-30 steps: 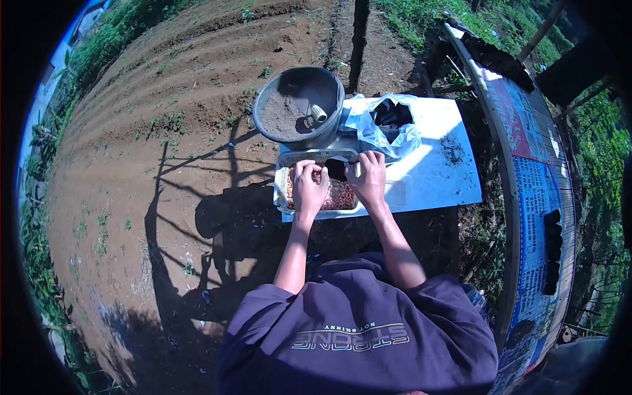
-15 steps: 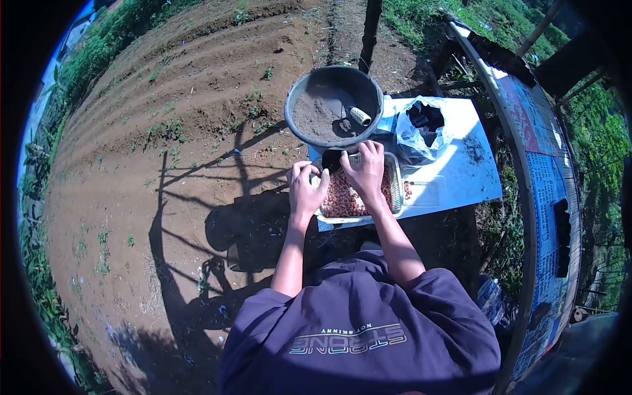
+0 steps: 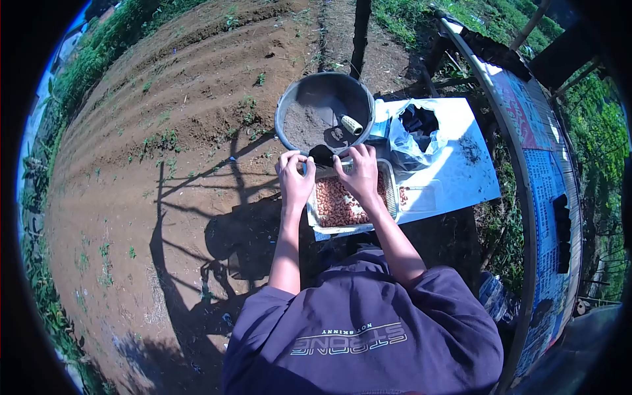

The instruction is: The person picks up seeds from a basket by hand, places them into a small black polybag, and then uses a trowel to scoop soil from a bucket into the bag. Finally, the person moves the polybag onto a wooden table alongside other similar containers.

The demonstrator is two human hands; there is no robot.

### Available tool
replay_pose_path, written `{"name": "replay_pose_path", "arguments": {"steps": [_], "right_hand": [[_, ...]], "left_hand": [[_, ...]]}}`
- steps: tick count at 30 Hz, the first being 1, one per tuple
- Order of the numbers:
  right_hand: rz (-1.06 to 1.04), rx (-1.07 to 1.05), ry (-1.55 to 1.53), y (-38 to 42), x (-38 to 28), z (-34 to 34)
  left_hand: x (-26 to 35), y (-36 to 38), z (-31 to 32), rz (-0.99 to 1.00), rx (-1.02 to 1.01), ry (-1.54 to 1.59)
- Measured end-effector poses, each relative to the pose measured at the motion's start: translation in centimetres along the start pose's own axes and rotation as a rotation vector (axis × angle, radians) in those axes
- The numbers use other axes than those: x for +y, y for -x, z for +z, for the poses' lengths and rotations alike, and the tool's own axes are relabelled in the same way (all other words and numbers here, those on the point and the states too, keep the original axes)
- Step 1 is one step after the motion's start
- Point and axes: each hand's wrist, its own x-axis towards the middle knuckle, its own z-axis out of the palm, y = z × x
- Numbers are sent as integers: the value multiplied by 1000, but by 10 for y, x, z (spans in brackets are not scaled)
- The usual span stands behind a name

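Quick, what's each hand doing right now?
Left hand: closed, pinching one side of the black bag.
Right hand: closed, pinching the black bag's other side.

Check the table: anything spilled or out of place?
Yes: dark specks lie scattered on the white tabletop, right of the plastic bag. Looks like a spill, since they sit outside any container; material unclear.

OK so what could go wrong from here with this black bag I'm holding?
The black bag could slip, as your left hand and right hand seem to pinch it only by its sides. Soil from the tub might spill onto the reddish seeds, since their tray sits close beside it.
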Motion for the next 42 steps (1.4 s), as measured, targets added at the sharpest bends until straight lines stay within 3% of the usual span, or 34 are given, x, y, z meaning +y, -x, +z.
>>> {"name": "replay_pose_path", "arguments": {"steps": [8, 11, 14, 19, 28, 32, 36, 42], "right_hand": [[-61, -81, 34, -43, 36, -12], [-107, -112, 165, -60, 57, -5], [-166, -190, 294, -66, 82, 19], [-60, -369, 390, -83, 75, 33], [22, -351, 623, -93, 65, 76], [19, -538, 596, -112, 57, 48], [-171, -498, 643, -108, 62, 28], [-180, -475, 450, -102, 62, 19]], "left_hand": [[12, -35, 23, -8, 83, -71], [20, -49, 25, -141, 40, 38], [5, -59, 40, -49, 155, -67], [-33, -62, 64, 78, 208, -211], [-65, -71, 64, 102, 63, -105], [-65, -84, 51, 78, 87, -77], [-61, -92, 46, 78, 82, -81], [-72, -92, 43, 90, 124, -104]]}}
